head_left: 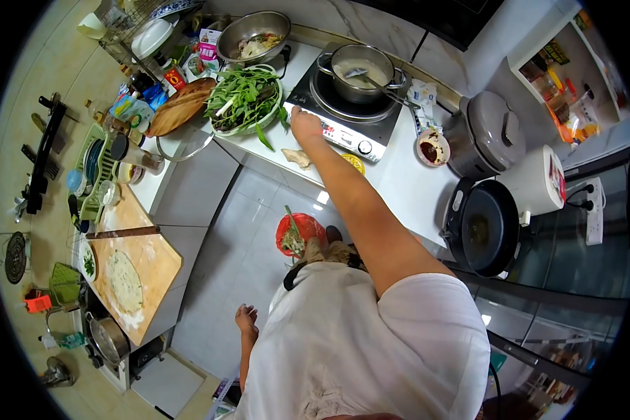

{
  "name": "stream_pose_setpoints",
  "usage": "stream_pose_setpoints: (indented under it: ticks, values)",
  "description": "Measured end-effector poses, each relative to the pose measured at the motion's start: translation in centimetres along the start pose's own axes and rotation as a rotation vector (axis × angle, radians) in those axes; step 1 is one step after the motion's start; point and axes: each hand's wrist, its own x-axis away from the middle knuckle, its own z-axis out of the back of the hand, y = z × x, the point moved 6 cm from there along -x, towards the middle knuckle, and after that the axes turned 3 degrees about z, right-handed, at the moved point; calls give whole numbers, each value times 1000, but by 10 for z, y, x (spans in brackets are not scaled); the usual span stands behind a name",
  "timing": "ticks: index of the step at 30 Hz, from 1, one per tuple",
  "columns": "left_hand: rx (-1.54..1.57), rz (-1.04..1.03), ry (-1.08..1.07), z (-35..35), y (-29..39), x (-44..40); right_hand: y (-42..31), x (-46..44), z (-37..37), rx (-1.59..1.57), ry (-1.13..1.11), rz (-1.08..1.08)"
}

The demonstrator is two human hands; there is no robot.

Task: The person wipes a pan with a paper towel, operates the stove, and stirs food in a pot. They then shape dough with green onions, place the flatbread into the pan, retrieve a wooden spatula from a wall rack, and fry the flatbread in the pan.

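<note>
My right hand (306,127) touches the front left part of the induction cooker (350,138), near its control panel; its fingers are mostly hidden. On the cooker stands a steel pot (362,92) of cloudy liquid, a ladle (381,89) resting in it. Left of that hand, leafy greens (248,98) fill a light green basket (276,110). A pale, flat piece (297,158) and a yellow round lid (353,163) lie just below the hand on the white counter (406,189). My left hand (246,318) hangs low over the floor, empty, its fingers loosely apart.
A floured board (162,266) with flat dough (124,281) and a rolling pin (122,232) is at left. At right are a black frying pan (484,227), rice cooker (493,133) and sauce bowl (432,148). A red bin (308,227) stands by my feet.
</note>
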Motion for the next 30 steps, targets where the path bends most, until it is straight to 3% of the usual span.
stream_pose_setpoints:
  ticks: [9, 30]
  values:
    - [-3, 19, 3, 5, -2, 0, 2, -8, -7, -39, -44, -63]
    - [11, 34, 9, 22, -14, 8, -12, 8, 9, 63, -31, 11]
